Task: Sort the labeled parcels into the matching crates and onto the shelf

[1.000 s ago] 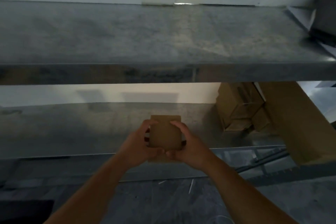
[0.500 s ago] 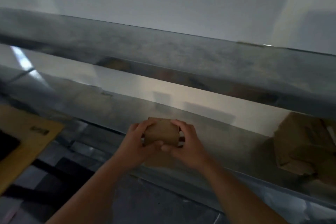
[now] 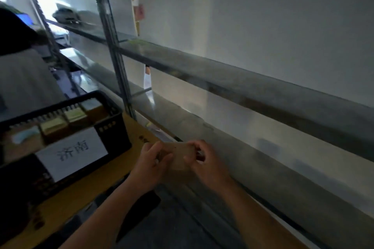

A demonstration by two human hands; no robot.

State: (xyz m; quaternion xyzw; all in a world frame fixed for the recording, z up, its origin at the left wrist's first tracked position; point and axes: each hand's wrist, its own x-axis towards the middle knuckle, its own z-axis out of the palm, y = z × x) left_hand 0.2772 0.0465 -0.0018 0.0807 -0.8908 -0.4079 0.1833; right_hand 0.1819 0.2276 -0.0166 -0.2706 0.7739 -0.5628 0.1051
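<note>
Your view has swung left from the shelf [image 3: 232, 83]; your fingers [image 3: 190, 145] of both hands [image 3: 149, 164] [image 3: 208, 164] still pinch the small parcel [image 3: 179, 152]. At nine o'clock now stands a labeled black crate [image 3: 113, 125], probably its destination.

Parcel [image 3: 180, 155]: matt brown cardboard, blurred. Shelf [image 3: 232, 79] beside it: bare sheet metal, dull sheen, smudgy, with a grey metal upright. Crate [image 3: 113, 125] left of shelf: black slotted plastic, matt; white paper label [image 3: 72, 152] on its front. Under crate: yellow-brown cardboard [image 3: 81, 190], smooth.
</note>
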